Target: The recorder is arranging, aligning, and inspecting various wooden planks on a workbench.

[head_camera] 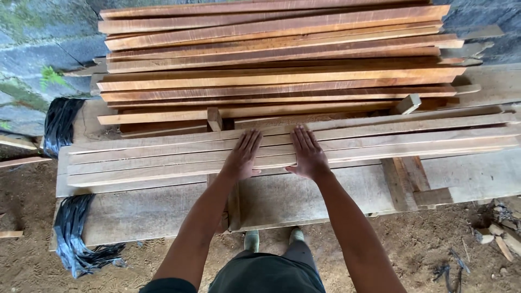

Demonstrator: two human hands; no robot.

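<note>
Both flat and open: left hand point(241, 157) and right hand point(308, 154), side by side, pressing on pale planks point(163, 158). Lying left-to-right across the wide board point(163, 209), near its far edge.

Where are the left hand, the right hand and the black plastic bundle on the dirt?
Left hand point(242, 157), head view, back of the hand, flat on the pale wooden slats point(412, 144).
Right hand point(307, 154), head view, back of the hand, flat on the same slats.
Black plastic bundle point(73, 230), head view, its middle.
</note>
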